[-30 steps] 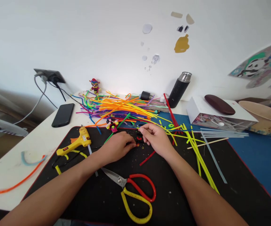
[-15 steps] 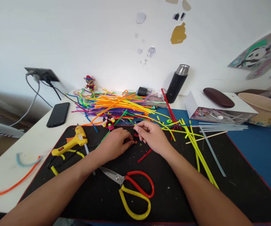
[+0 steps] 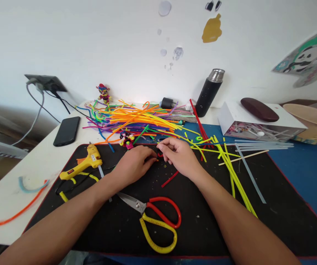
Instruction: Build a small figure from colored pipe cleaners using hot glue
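While the white worktop (image 3: 37, 165) stretches wide, the black mat (image 3: 202, 228) claims the middle of it, and that's where the action is. Behind the mat sits a big tangle of pipe cleaners (image 3: 136, 119) in orange, yellow, green and purple. Down at the near edge lie the scissors (image 3: 153, 215), with red and yellow handles and blades together. Off to the left, the yellow glue gun (image 3: 84, 163) lies on its side. Smaller now: a loose red stick (image 3: 170, 179) lies just beside the right wrist. Smallest of all is the red piece (image 3: 160, 155), low over the far middle of the mat, right between the two sets of fingertips.

That piece looks featherweight, soft and bendy, easy to crush or flick away. A light fingertip pinch at its edges seems the way to take it.

The right hand (image 3: 179, 156) comes in palm down, knuckles up, thumb and forefinger narrowed onto the piece. The left hand (image 3: 133, 165) lies low, back up, fingers curled with their tips at the piece. Whether it grips or only steadies, I can't tell. Both forearms run in from the near corners, making a V.
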`<state>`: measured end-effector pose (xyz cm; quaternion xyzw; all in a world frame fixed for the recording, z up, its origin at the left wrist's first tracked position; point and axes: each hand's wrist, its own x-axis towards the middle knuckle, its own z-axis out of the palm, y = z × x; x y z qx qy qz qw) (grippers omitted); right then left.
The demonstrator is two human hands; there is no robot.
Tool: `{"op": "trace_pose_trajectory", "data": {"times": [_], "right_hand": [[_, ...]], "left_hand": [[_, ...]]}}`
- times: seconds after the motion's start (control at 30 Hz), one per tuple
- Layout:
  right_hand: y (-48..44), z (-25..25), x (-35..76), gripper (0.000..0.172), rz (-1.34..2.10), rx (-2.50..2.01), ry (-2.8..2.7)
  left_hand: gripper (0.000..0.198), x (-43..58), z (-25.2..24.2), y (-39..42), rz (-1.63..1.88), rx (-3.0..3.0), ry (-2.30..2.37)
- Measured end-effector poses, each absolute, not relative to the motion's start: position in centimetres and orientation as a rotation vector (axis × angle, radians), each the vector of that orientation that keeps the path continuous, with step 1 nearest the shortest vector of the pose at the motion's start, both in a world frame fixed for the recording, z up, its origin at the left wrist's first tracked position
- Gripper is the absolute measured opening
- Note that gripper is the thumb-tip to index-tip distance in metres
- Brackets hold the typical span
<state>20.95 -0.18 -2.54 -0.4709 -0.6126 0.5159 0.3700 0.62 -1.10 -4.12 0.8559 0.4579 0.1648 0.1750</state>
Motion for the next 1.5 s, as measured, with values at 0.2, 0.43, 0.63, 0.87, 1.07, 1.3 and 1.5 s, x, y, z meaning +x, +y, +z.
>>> {"op": "trace_pose_trajectory", "data": {"times": [0.2, 0.43, 0.63, 0.87, 1.07, 1.3, 1.5], "right_hand": [[-0.1, -2.5, 21.0, 0.022, 1.296, -1.195, -1.566], [-0.2, -3.0, 21.0, 0.020, 1.287, -1.179, -1.582], [-0.4, -3.2, 20.8, 0.016, 1.200, -1.208, -1.671], [-0.3, -2.9, 20.9, 0.017, 1.176, -1.212, -1.673], [-0.4, -3.1, 20.8, 0.016, 1.186, -1.214, -1.664], [-0.4, -3.1, 20.9, 0.016, 1.204, -1.208, -1.648], [-0.1, -2.9, 21.1, 0.020, 1.184, -1.200, -1.624]], "left_hand": [[0.015, 2.0, -4.2, -1.7, 0.509, 2.621, 1.054], [0.017, 3.4, -4.7, -1.8, 0.437, 2.752, 1.074], [0.019, 3.0, -5.2, -1.7, 0.482, 2.803, 1.021], [0.023, 3.0, -5.3, -1.7, 0.497, 2.839, 0.962], [0.020, 3.0, -4.9, -1.8, 0.444, 2.814, 0.975], [0.013, 3.1, -4.4, -2.0, 0.450, 2.745, 0.991], [0.011, 1.6, -2.2, -1.6, 0.765, 2.095, 1.157]]}}
